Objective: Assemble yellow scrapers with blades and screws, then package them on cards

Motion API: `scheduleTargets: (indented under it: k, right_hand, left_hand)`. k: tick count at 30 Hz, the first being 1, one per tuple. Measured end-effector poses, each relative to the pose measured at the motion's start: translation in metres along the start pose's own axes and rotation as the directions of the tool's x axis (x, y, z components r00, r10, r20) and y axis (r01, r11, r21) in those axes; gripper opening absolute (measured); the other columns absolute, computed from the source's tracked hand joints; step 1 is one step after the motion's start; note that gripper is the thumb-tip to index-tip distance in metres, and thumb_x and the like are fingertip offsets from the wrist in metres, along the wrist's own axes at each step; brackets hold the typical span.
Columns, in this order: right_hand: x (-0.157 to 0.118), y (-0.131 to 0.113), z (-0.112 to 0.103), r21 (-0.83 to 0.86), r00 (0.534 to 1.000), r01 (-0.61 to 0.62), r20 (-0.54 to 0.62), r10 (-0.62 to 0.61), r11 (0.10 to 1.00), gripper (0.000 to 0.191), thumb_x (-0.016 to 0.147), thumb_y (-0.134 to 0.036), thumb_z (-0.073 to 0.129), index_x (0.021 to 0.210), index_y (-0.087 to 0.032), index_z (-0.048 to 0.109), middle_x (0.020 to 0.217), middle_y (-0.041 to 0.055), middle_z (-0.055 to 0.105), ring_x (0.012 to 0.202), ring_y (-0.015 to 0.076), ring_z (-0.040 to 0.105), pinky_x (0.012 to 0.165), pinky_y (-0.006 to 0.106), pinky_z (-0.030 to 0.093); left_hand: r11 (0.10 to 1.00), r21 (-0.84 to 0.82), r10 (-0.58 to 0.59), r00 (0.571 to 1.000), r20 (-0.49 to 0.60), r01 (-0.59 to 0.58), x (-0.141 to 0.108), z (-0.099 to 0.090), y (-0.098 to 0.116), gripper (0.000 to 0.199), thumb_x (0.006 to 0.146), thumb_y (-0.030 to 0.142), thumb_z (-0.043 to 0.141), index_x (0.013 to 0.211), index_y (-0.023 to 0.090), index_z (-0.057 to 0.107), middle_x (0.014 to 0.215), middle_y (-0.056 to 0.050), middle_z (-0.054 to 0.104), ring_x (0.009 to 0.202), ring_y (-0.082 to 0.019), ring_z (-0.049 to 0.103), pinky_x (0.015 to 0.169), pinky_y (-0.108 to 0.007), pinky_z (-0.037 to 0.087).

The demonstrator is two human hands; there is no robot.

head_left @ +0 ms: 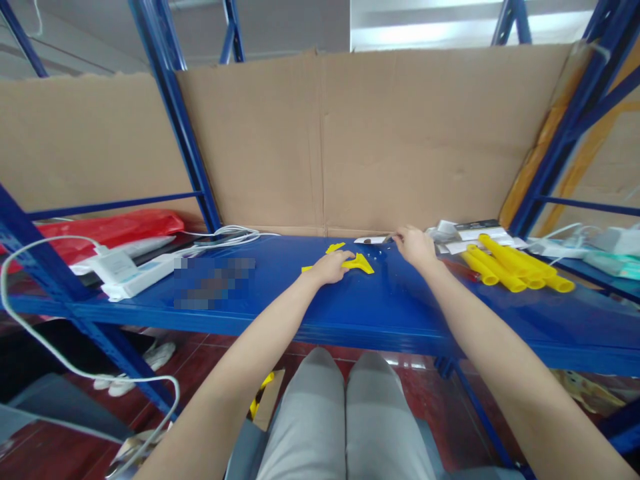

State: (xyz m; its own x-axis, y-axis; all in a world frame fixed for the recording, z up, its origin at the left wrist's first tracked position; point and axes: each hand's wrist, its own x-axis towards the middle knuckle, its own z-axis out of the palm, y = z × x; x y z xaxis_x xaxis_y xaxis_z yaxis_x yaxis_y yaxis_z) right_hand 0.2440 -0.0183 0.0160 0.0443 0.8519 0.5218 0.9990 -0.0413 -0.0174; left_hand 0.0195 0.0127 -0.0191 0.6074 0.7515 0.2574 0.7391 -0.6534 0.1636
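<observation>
My left hand (331, 267) rests over the blue shelf with its fingers closed on a yellow plastic piece (361, 264) that has a widened end. Other yellow bits (335, 247) show just behind and beside that hand, partly covered by it. Farther back on the right, my right hand (416, 248) has its fingertips pinched at the end of a small flat white item (370, 240) with a dark spot. What lies between those fingertips is too small to make out. Tiny pale specks are scattered between the two hands.
Several yellow tubes (515, 267) lie at the right, by white packaging (480, 230). A white power strip (145, 277) with a plugged-in charger and coiled cable (230, 233) is at the left. Cardboard (400, 133) walls the back; blue posts (185, 127) flank it.
</observation>
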Motion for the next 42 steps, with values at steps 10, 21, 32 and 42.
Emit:
scheduleTargets:
  k: [10, 21, 32, 42]
  right_hand:
    - [0.005, 0.014, -0.001, 0.031, 0.999, -0.023, 0.043, 0.021, 0.999, 0.029, 0.094, -0.027, 0.046, 0.109, -0.021, 0.071, 0.109, 0.0109, 0.072, 0.102, 0.0245, 0.065, 0.081, 0.031, 0.047]
    - [0.010, 0.024, 0.004, 0.107, 0.996, -0.085, -0.009, 0.087, 0.991, 0.029, 0.091, -0.029, 0.050, 0.107, -0.023, 0.073, 0.103, 0.0094, 0.074, 0.096, 0.0239, 0.068, 0.075, 0.030, 0.049]
    - [0.010, 0.028, 0.018, 0.148, 0.989, -0.121, -0.073, 0.132, 0.982, 0.032, 0.093, -0.032, 0.047, 0.110, -0.026, 0.074, 0.106, 0.0093, 0.074, 0.099, 0.0248, 0.068, 0.081, 0.033, 0.050]
    - [0.012, 0.029, 0.029, 0.141, 0.993, -0.049, -0.099, 0.063, 0.989, 0.032, 0.093, -0.032, 0.047, 0.107, -0.028, 0.075, 0.100, 0.0076, 0.076, 0.093, 0.0247, 0.070, 0.078, 0.033, 0.052]
  left_hand:
    - [0.999, -0.019, -0.025, 0.999, 0.041, 0.026, -0.002, -0.006, 0.005, 0.042, 0.087, 0.014, 0.055, 0.129, 0.017, 0.057, 0.139, -0.007, 0.056, 0.131, -0.023, 0.048, 0.111, -0.033, 0.035]
    - [1.000, -0.028, -0.006, 1.000, 0.018, 0.006, 0.000, -0.005, 0.001, 0.041, 0.086, 0.014, 0.057, 0.127, 0.017, 0.058, 0.137, -0.008, 0.058, 0.130, -0.025, 0.050, 0.112, -0.036, 0.034]
    - [0.999, 0.016, 0.046, 0.998, -0.042, -0.046, 0.007, -0.001, 0.000, 0.035, 0.089, 0.025, 0.054, 0.122, 0.016, 0.061, 0.131, -0.009, 0.061, 0.126, -0.024, 0.053, 0.109, -0.035, 0.038]
    - [0.981, 0.185, 0.033, 0.990, 0.140, -0.059, 0.077, 0.000, 0.032, 0.044, 0.090, 0.020, 0.047, 0.132, 0.020, 0.057, 0.156, -0.006, 0.034, 0.138, -0.024, 0.040, 0.110, -0.031, 0.036]
